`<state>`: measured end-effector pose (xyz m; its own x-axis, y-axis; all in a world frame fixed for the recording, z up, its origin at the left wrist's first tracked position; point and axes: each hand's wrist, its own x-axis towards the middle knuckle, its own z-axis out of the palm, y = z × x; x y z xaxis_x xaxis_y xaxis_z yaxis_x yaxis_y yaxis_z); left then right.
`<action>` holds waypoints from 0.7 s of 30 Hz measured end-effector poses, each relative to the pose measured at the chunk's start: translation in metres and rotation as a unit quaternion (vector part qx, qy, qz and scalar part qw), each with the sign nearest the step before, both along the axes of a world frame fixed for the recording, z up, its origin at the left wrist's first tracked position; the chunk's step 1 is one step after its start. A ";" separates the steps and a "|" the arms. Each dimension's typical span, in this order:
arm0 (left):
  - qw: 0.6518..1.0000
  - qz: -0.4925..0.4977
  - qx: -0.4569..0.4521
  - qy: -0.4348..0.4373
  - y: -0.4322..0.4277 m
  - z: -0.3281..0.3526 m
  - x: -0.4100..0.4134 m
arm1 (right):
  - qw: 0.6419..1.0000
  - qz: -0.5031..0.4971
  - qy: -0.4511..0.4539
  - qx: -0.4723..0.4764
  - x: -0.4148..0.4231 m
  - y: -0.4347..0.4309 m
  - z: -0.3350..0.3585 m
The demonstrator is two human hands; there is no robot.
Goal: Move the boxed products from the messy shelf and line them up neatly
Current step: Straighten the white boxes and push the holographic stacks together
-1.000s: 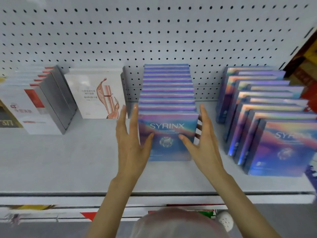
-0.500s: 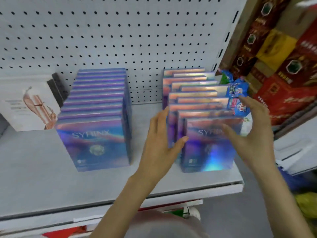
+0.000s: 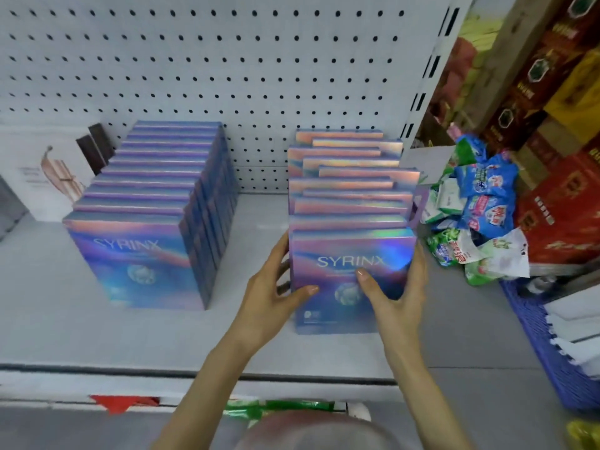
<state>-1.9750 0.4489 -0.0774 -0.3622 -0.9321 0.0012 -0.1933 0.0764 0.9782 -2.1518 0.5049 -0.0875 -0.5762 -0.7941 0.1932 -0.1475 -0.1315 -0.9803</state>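
Note:
Two rows of iridescent blue-purple SYRINX boxes stand on the white shelf (image 3: 97,336). The left row (image 3: 152,216) is lined up evenly, front to back. The right row (image 3: 350,190) is staggered, its boxes shifted sideways against each other. My left hand (image 3: 272,303) grips the left edge of the front box (image 3: 347,277) of the right row, thumb on its face. My right hand (image 3: 399,293) grips the same box's right edge, thumb on the front below the lettering.
White boxes with a pink print (image 3: 48,177) stand at the far left. Right of the shelf's end lie blue and green snack packets (image 3: 480,203), stacked red and brown cartons (image 3: 552,141) and a blue basket (image 3: 545,345). A pegboard wall (image 3: 227,76) backs the shelf.
Both hands left the evenly lined left row and moved right to the staggered row. They now hold its front box by both sides. My view swung to the right.

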 end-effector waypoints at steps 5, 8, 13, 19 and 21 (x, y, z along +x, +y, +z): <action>1.000 0.011 0.012 0.017 0.001 0.000 -0.001 | 0.996 0.081 -0.015 0.016 -0.024 -0.009 0.006; 0.999 -0.005 0.041 -0.006 -0.003 0.002 0.002 | 0.987 0.136 -0.051 0.067 -0.040 -0.013 0.007; 0.997 -0.050 0.052 -0.031 -0.013 0.003 0.002 | 0.979 0.157 -0.057 0.118 -0.043 -0.016 -0.002; 0.997 -0.042 0.058 -0.018 -0.009 -0.001 0.011 | 0.977 0.145 -0.031 0.153 -0.041 -0.019 -0.005; 0.997 -0.044 0.062 -0.003 -0.008 -0.002 0.012 | 0.975 0.146 -0.029 0.162 -0.039 -0.018 -0.002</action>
<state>-1.9629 0.4413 -0.0797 -0.4426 -0.8893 -0.1152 -0.1969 -0.0290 0.9800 -2.1911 0.4867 -0.0896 -0.3183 -0.9401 -0.1222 -0.0930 0.1592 -0.9829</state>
